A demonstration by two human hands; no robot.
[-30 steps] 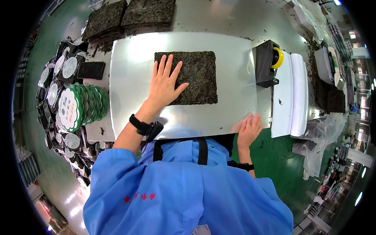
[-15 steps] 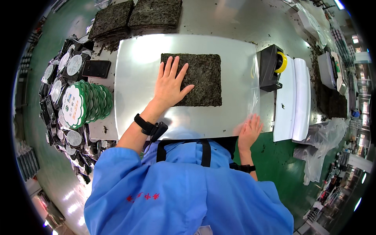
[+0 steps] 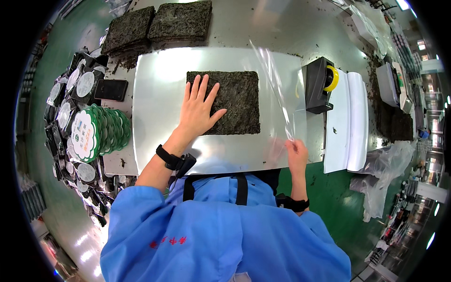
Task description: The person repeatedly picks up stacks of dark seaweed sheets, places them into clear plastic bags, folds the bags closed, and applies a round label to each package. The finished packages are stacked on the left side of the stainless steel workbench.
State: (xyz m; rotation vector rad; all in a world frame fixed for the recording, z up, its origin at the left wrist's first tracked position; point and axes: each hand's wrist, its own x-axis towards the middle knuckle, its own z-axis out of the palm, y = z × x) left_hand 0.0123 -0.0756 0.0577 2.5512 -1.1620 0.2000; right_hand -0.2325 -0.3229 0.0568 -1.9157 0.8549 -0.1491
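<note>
Fingers left: left hand [image 3: 197,110] is lying flat with fingers spread, pressing on the dark seaweed sheet [image 3: 230,101].
Fingers right: right hand [image 3: 297,154] is pinching the near corner of a clear plastic film [image 3: 277,80], which is rising off the surface.
Seaweed sheet: sitting in the middle of the shiny metal board [image 3: 155,117].
Around: tape dispenser [image 3: 319,84] standing right of the board; round green-rimmed labels [image 3: 96,134] lying left; seaweed stacks [image 3: 157,26] sitting beyond.
</note>
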